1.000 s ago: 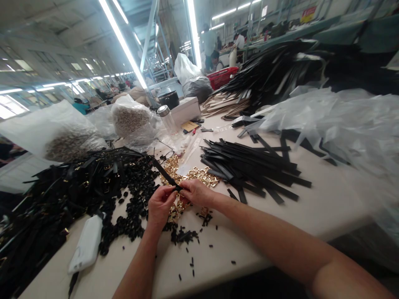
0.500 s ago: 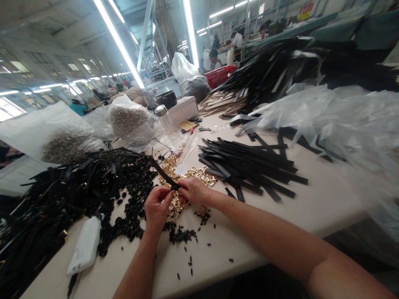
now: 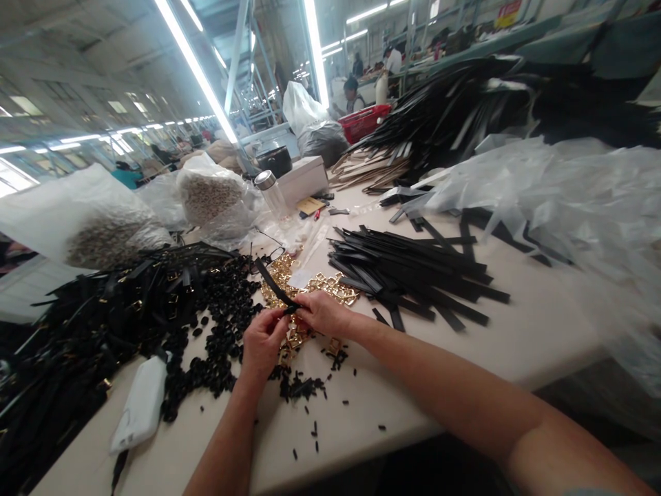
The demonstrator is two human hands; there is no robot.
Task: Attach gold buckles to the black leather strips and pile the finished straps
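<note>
My left hand (image 3: 264, 342) and my right hand (image 3: 323, 312) meet above a heap of gold metal buckles (image 3: 315, 293). Both pinch the near end of one black strap (image 3: 273, 284), which slants up and away to the left. Fingers of each hand are closed around that end. A spread of small black loops (image 3: 222, 324) lies just left of my hands. A pile of loose black straps (image 3: 413, 272) lies to the right of my right hand.
A white phone-like object (image 3: 142, 403) lies near the table's front left. A heap of finished black straps (image 3: 77, 331) fills the left. Plastic bags (image 3: 217, 200) of parts, a clear jar (image 3: 271, 193), a white box (image 3: 304, 180) and crumpled plastic sheet (image 3: 558, 200) stand behind. Other people work far back.
The hands stay pinched on the strap end and have shifted only slightly; the strap's far end sits a little lower. The view has tilted a bit.
</note>
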